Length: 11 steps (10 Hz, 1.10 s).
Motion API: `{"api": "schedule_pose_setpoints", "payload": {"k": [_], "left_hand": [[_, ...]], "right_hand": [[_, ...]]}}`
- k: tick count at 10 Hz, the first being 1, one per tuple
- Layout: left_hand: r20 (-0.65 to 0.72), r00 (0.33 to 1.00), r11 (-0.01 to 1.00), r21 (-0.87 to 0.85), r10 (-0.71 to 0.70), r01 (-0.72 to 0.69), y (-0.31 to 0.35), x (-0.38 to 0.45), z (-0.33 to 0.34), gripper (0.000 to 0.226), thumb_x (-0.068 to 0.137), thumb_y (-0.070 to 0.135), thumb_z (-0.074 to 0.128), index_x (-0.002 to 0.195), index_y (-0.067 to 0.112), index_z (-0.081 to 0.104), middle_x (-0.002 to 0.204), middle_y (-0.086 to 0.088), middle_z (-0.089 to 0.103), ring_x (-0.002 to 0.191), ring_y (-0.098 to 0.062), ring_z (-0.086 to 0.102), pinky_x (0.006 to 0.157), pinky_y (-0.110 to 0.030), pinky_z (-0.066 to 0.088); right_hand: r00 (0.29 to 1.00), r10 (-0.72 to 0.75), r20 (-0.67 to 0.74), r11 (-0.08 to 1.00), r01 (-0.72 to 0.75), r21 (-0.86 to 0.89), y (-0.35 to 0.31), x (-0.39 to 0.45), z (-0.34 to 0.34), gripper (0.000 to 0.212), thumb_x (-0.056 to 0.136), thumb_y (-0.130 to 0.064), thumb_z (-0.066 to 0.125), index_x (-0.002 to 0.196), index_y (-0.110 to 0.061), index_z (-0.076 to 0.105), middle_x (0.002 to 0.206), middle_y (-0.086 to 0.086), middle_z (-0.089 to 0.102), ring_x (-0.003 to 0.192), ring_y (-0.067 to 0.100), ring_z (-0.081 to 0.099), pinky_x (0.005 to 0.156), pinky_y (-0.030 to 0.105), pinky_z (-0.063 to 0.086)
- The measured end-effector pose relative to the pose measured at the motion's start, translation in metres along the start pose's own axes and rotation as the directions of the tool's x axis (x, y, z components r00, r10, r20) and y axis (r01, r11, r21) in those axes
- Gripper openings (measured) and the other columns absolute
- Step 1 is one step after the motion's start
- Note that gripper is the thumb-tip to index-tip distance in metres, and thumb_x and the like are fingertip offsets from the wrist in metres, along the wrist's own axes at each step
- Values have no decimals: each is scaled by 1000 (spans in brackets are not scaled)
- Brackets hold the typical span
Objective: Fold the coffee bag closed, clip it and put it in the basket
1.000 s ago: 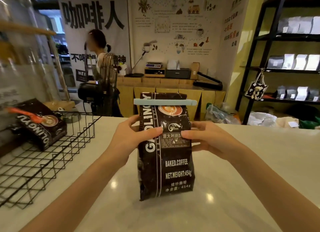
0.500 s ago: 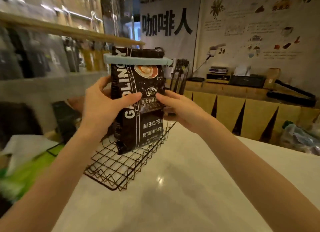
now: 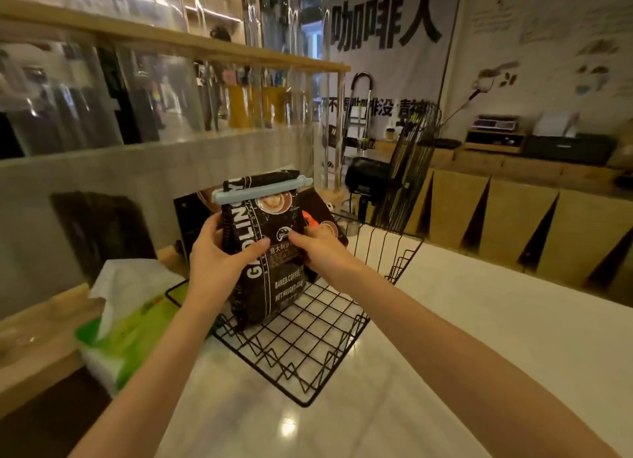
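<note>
A black coffee bag (image 3: 274, 286) with white lettering stands upright inside the black wire basket (image 3: 308, 365), its bottom at the basket floor. A pale blue clip (image 3: 260, 190) clamps its folded top. My left hand (image 3: 219, 262) grips the bag's left side and my right hand (image 3: 318, 248) grips its right side. A second black coffee bag (image 3: 322, 221) with an orange clip leans at the back of the basket, partly hidden behind the first bag.
The basket sits on a white glossy counter (image 3: 479, 337). A green tissue pack (image 3: 126, 334) lies left of the basket. A clear screen with a wooden rail (image 3: 191, 46) rises behind. A black fan (image 3: 394, 177) stands beyond the basket.
Both hands carried the clipped bag leftward from the counter and lowered it into the wire basket. The view turned left with it.
</note>
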<state>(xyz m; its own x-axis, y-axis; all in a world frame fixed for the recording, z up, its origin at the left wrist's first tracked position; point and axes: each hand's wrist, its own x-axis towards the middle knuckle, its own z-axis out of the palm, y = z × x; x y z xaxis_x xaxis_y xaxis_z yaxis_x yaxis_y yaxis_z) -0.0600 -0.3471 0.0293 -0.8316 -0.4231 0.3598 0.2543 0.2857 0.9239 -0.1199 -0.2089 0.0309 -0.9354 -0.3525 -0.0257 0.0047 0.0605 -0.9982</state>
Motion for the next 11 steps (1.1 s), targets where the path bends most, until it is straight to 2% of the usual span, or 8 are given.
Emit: {"api": "schedule_pose_setpoints", "payload": {"k": [1, 2, 3, 5, 7, 10, 11], "left_hand": [[-13, 999, 999, 24, -46, 46, -11, 5, -1, 73, 66, 20, 77, 129, 20, 40, 115, 4, 53, 104, -15, 53, 90, -44, 49], [-31, 995, 995, 15, -95, 95, -17, 11, -2, 75, 67, 21, 76, 131, 20, 37, 127, -4, 55, 107, -18, 54, 90, -44, 48], [-49, 994, 990, 90, -102, 106, -25, 15, -3, 79, 64, 24, 78, 131, 18, 36, 130, -7, 54, 115, -24, 53, 95, -46, 45], [18, 992, 970, 213, -121, 115, -42, 20, -18, 101, 47, 25, 87, 132, 15, 33, 131, -6, 54, 120, -24, 51, 100, -50, 41], [25, 995, 971, 223, -100, 92, -44, 19, -20, 98, 49, 24, 86, 131, 14, 34, 129, -6, 55, 118, -24, 52, 99, -47, 43], [-11, 998, 959, 276, -59, 60, -40, 12, -16, 99, 54, 18, 85, 134, 12, 29, 134, -8, 50, 124, -25, 46, 99, -40, 38], [-82, 995, 958, 277, -58, 79, -37, 8, -14, 103, 53, 22, 85, 136, 13, 25, 138, -10, 45, 128, -27, 42, 103, -47, 37]], "right_hand": [[999, 34, 12, 999, -34, -33, 5, 5, 4, 35, 91, -22, 50, 123, -8, 50, 123, 12, 59, 108, 24, 58, 90, 33, 47], [998, 44, 32, 995, -41, -90, 6, 10, 10, 42, 86, -23, 57, 124, -10, 50, 123, 13, 60, 110, 26, 58, 99, 42, 45], [997, 44, 66, 988, -33, -153, 6, 13, 16, 53, 80, -26, 63, 128, -12, 46, 124, 11, 60, 110, 24, 58, 100, 44, 44], [996, 7, 87, 956, 19, -293, 8, 11, 23, 55, 83, -19, 62, 132, -11, 39, 131, 7, 53, 117, 21, 52, 93, 27, 41], [994, 23, 105, 945, 13, -328, 8, 9, 23, 50, 84, -23, 61, 129, -11, 42, 129, 9, 55, 113, 21, 55, 90, 28, 44], [996, 59, 71, 929, -29, -370, 7, -3, 18, 53, 87, -24, 57, 133, -8, 36, 133, 11, 50, 117, 22, 51, 90, 28, 42], [999, 34, 27, 948, -24, -317, 1, -10, 12, 58, 88, -24, 55, 138, -8, 30, 139, 10, 45, 122, 21, 46, 86, 24, 38]]}}
